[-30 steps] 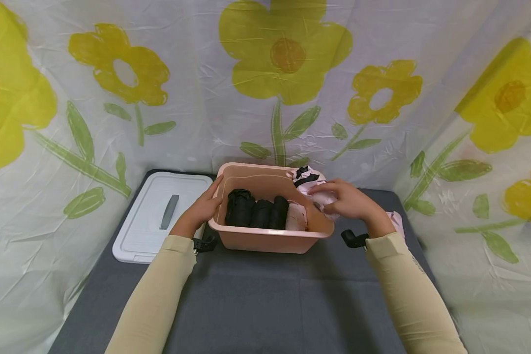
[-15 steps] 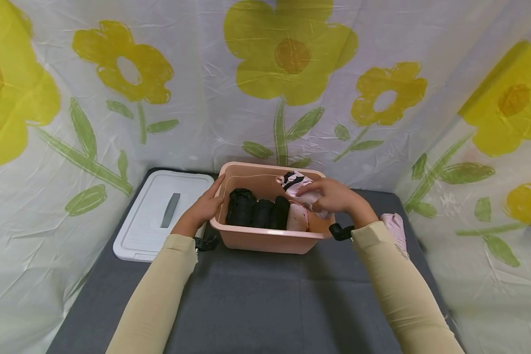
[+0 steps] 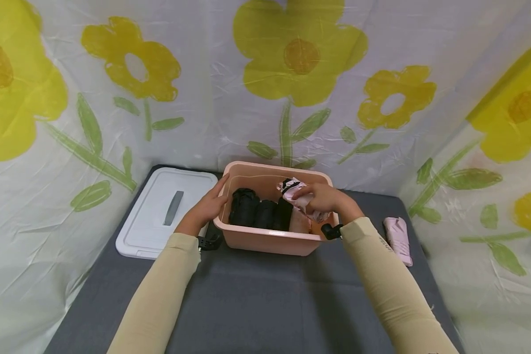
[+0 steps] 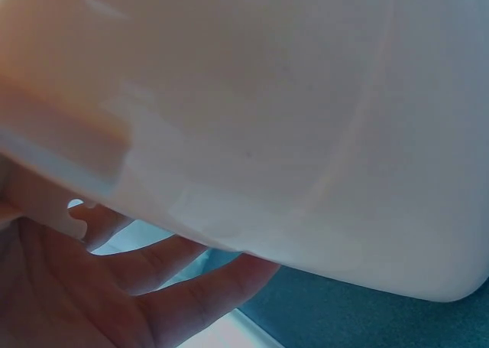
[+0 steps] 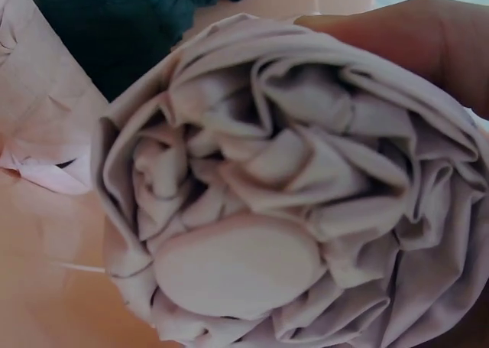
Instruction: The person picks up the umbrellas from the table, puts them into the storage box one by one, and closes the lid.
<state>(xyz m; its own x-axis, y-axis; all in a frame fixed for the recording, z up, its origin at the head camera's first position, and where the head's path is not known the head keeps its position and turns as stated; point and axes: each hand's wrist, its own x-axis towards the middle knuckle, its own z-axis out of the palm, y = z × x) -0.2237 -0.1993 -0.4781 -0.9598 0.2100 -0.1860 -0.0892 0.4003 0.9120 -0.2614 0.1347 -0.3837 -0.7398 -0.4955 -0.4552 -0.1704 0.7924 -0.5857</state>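
Note:
A pink bin (image 3: 265, 241) stands at the middle back of the table. Inside it lie several black rolled bundles (image 3: 245, 206) and a pink one (image 3: 298, 221). My right hand (image 3: 325, 199) holds a pink folded umbrella (image 3: 303, 196) with black at its far end, over the bin's right side. The right wrist view shows the umbrella's near end (image 5: 290, 180), pleated fabric around a smooth oval piece (image 5: 237, 264); fingers show at its edge. At the bin's left rim, my left hand (image 3: 205, 206) rests with straight fingers (image 4: 199, 294) against the outside.
A white lid (image 3: 143, 211) with a grey handle lies left of the bin. A pink roll (image 3: 398, 241) lies on the dark grey tabletop (image 3: 256, 305) to the right. A flower-printed curtain (image 3: 194, 123) hangs close behind and at both sides.
My right hand has moved left and inward with the umbrella, from the bin's right rim to over its inside. My left hand stays at the left rim.

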